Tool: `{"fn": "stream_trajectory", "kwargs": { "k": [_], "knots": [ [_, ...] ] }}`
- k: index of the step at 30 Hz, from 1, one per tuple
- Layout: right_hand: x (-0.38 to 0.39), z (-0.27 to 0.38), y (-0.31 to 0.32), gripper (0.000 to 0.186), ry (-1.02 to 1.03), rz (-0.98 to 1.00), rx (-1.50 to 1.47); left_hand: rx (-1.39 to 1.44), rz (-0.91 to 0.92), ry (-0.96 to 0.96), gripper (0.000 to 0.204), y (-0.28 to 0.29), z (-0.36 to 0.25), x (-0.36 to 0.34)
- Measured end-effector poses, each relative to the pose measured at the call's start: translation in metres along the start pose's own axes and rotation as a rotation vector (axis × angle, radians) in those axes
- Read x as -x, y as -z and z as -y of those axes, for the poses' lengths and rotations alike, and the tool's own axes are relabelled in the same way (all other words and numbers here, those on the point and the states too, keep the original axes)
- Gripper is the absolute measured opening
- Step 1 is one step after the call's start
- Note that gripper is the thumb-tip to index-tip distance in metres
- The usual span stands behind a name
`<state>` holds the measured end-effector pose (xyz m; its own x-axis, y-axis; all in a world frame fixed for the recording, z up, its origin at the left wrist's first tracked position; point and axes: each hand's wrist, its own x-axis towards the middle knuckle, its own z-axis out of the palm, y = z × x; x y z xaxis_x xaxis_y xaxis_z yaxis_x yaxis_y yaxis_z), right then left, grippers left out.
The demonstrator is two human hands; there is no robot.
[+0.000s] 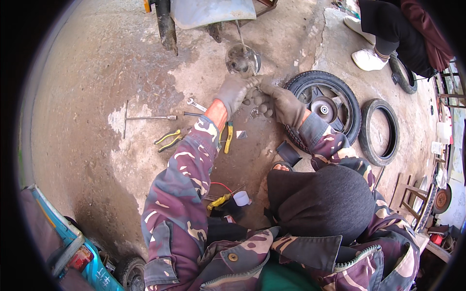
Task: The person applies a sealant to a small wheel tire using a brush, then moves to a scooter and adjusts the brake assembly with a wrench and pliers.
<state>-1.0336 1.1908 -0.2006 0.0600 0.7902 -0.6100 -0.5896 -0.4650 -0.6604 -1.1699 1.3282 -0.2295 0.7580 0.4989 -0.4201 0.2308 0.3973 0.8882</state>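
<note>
My left hand (234,93) and my right hand (287,103), both in grey-brown gloves, meet fingertip to fingertip in front of me. Their fingers are closed in a pinch; whatever is between them is too small to make out. Just beyond the fingertips lies a round metal brake hub plate (238,59) with a rod rising from it. Below the hands, several dark rounded parts (262,103) show on the floor, partly hidden by the gloves. A combination wrench (194,103) lies left of my left wrist, and a yellow-handled tool (228,139) under it.
A T-handle socket wrench (150,118) and yellow-black pliers (168,140) lie left. On the right are a spoked wheel with tyre (357,114), a loose tyre (365,138) and a seated person's white shoes (369,60). A vehicle fender (213,12) overhangs the far side.
</note>
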Motion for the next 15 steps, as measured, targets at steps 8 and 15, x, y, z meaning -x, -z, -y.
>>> {"fn": "stream_trajectory", "kwargs": {
  "k": [8, 15],
  "knots": [
    [-0.003, -0.008, -0.006, 0.046, 0.444, -0.469, 1.014, 0.002, -0.042, -0.061, 0.039, -0.004, 0.002, 0.0],
    [-0.003, 0.001, 0.004, 0.04, 0.015, -0.004, 0.016, 0.075, -0.017, 0.019, 0.031, -0.002, 0.002, 0.001]
  ]
}}
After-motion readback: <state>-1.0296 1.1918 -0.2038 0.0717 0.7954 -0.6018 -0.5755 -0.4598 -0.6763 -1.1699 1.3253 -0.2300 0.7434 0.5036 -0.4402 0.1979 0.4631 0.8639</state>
